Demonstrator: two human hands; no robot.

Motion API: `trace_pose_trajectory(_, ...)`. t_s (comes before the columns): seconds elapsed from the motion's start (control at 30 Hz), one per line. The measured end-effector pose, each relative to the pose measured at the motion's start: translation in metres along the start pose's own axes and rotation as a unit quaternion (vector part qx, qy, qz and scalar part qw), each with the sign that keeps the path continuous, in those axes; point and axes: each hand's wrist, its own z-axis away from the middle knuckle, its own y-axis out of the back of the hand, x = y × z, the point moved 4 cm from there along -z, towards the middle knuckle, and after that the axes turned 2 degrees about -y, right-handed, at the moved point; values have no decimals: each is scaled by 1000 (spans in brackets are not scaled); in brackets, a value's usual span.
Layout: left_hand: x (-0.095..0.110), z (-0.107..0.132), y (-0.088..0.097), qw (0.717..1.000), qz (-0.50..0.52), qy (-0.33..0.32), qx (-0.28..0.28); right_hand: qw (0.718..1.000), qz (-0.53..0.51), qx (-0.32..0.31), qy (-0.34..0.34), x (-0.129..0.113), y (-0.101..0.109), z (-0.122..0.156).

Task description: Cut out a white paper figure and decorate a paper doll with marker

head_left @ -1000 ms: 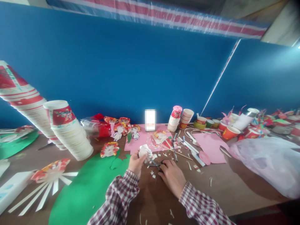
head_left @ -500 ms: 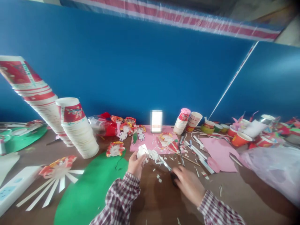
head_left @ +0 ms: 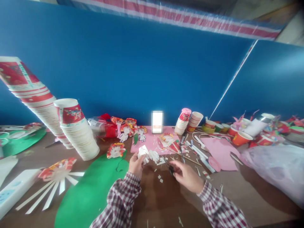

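Green sheet [head_left: 90, 193]: nearest, left of the sleeves.
Right hand [head_left: 187, 174]: fingers curled around the scissors [head_left: 170, 168].
Left hand [head_left: 136, 164]: fingers pinched on white paper cutout [head_left: 143, 151], at the pink sheet's [head_left: 152, 142] near edge.
Between hands: paper scraps [head_left: 159, 178] on the table [head_left: 237, 190].
Far left: leaning cup stack [head_left: 78, 133].
Rear: blue wall [head_left: 142, 69].

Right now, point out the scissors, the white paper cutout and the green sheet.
scissors [head_left: 170, 168]: head view, on the dark handle.
white paper cutout [head_left: 143, 151]: head view, on its upper part.
green sheet [head_left: 90, 190]: head view, on its bare middle.
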Motion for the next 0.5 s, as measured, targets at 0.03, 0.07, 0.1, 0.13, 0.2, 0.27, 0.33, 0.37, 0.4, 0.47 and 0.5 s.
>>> trace_pose_trajectory(0.03,0,-1,0,1000,-1,1,0,995,-99,-24,-7,1,-2,-5)
trace_pose_trajectory(0.07,-1,-1,0,1000,-2,2,0,979,-195,-50,-15,2,-5,-10)
trace_pose_trajectory(0.1,-1,-1,0,1000,-4,4,-1,957,-279,-71,-19,2,-8,-16)
trace_pose_trajectory(0.13,-1,-1,0,1000,-6,6,-1,935,-344,-84,-17,1,-12,-22)
trace_pose_trajectory(0.2,-1,-1,-1,1000,-13,9,-1,909,-408,-86,-4,-2,-20,-34)
trace_pose_trajectory(0.27,0,0,-1,1000,-20,11,-1,915,-397,-64,17,-4,-25,-45)
trace_pose_trajectory(0.33,0,0,-2,1000,-26,11,-1,929,-367,-32,34,-5,-29,-54)
trace_pose_trajectory(0.37,0,-1,-3,1000,-28,11,-2,934,-354,-20,40,-6,-31,-56)
trace_pose_trajectory(0.4,0,-1,-3,1000,-29,11,-5,939,-341,-15,43,-5,-33,-58)
trace_pose_trajectory(0.47,-2,-2,-5,999,-29,9,-13,950,-307,-13,52,-5,-37,-59)
trace_pose_trajectory(0.5,-2,-2,-5,999,-29,8,-17,957,-283,-12,60,-4,-38,-58)
